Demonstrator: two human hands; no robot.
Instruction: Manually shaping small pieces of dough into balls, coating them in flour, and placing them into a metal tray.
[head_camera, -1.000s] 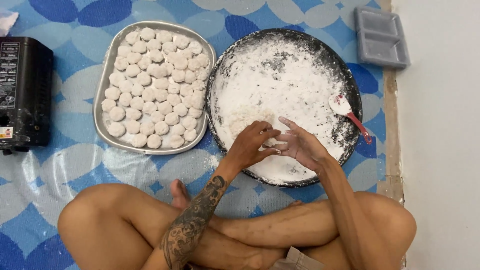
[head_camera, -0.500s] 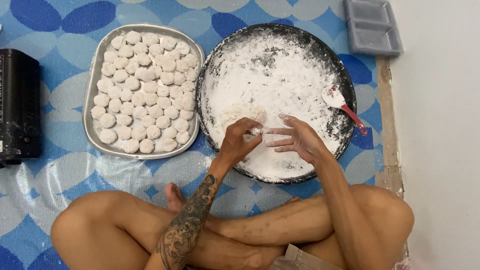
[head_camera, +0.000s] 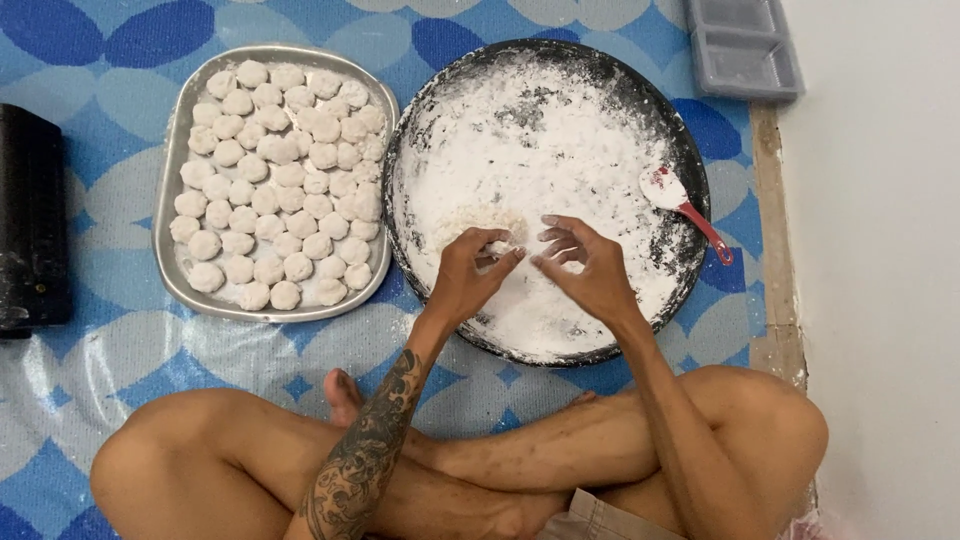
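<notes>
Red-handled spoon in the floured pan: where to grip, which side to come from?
Grip the red handle, coming from the pan's right rim. The spoon lies with its floured bowl toward the pan's middle and its handle end at the rim, clear of both hands and cleaner.

Matt white flour coats a dark round metal pan (head_camera: 660, 130) at centre; at 9 o'clock, a dull-sheened steel tray (head_camera: 170, 200) holds powdery dough balls (head_camera: 275, 180). A glossy red-handled spoon (head_camera: 685, 205) lies at 3 o'clock on the smooth plastic floor mat (head_camera: 90, 40).
</notes>
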